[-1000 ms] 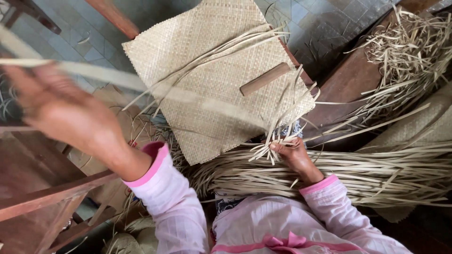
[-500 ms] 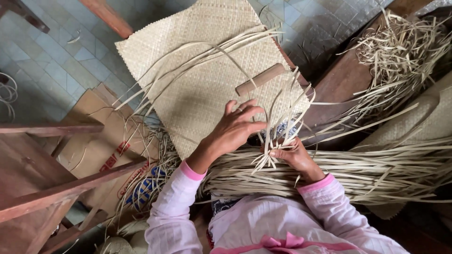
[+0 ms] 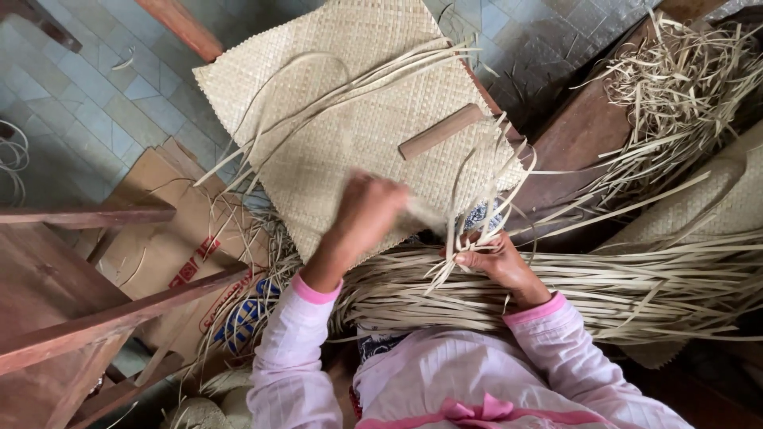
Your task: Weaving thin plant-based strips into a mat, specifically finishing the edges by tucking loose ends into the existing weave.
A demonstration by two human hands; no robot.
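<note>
A pale woven straw mat (image 3: 342,119) lies over my lap and the floor, with loose strip ends sticking up along its near right edge. My right hand (image 3: 494,262) pinches a cluster of those strip ends (image 3: 465,238) at the mat's edge. My left hand (image 3: 367,208), blurred by motion, is closed just left of them over the mat's near edge, and a pale strip (image 3: 421,214) runs from it toward the right hand. One long loose strip (image 3: 306,59) arcs across the mat. A thick bundle of straw strips (image 3: 604,294) lies across my lap.
A short wooden stick (image 3: 441,131) rests on the mat. A tangled heap of straw (image 3: 683,71) sits on a wooden bench at the upper right. A flattened cardboard box (image 3: 171,230) and wooden furniture rails (image 3: 111,318) are at the left, on a tiled floor (image 3: 87,95).
My left hand swung in from the far left to the mat's near edge and closed from spread fingers into a fist. The long loose strip has shifted into a wider arc. The right hand stayed put.
</note>
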